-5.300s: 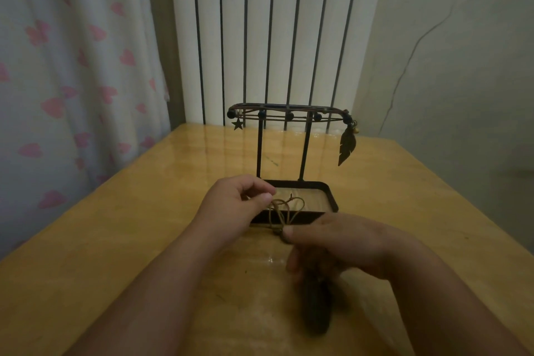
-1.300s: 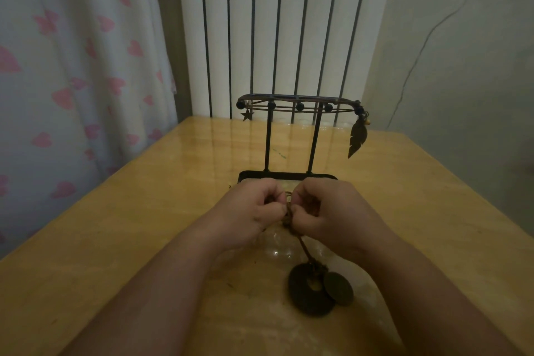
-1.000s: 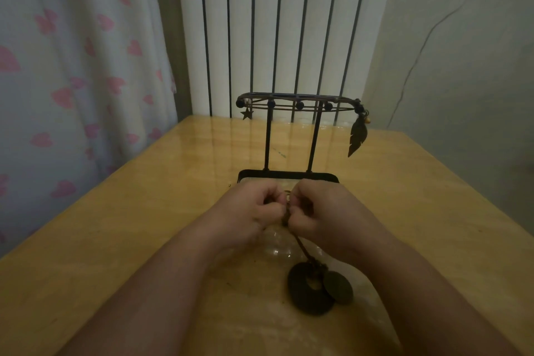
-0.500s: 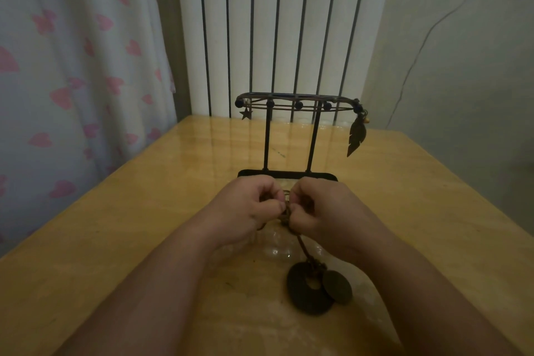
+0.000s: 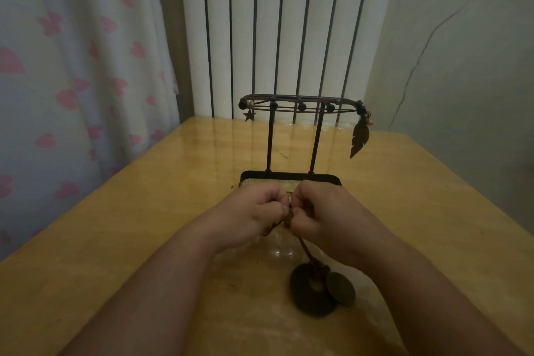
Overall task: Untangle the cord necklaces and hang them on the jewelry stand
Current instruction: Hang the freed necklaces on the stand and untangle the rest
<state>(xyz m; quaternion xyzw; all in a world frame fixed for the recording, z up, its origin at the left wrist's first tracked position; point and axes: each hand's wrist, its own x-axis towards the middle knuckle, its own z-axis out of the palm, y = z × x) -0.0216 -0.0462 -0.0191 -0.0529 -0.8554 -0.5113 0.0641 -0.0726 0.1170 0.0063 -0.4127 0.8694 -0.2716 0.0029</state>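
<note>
My left hand (image 5: 251, 212) and my right hand (image 5: 320, 211) are pressed close together over the table, both pinching a knot of brown cord necklaces (image 5: 289, 215). From the knot a cord runs down to a dark ring pendant (image 5: 310, 293) and a smaller round disc pendant (image 5: 341, 289), which lie on the table in front of my right wrist. Just behind my hands stands the black metal jewelry stand (image 5: 300, 105); my hands hide most of its tray base (image 5: 289, 176). A feather charm (image 5: 359, 137) and a small star charm (image 5: 248, 115) hang from its top bar.
The wooden table (image 5: 144, 225) ends at a white radiator (image 5: 283, 23) behind the stand. A curtain with pink hearts (image 5: 72, 66) hangs to the left, and a pale wall (image 5: 462, 66) rises on the right.
Five seconds ago my hands were apart with loose cord loops between them; now they are together on the knot and the pendants lie in view. Over the last second they have barely moved.
</note>
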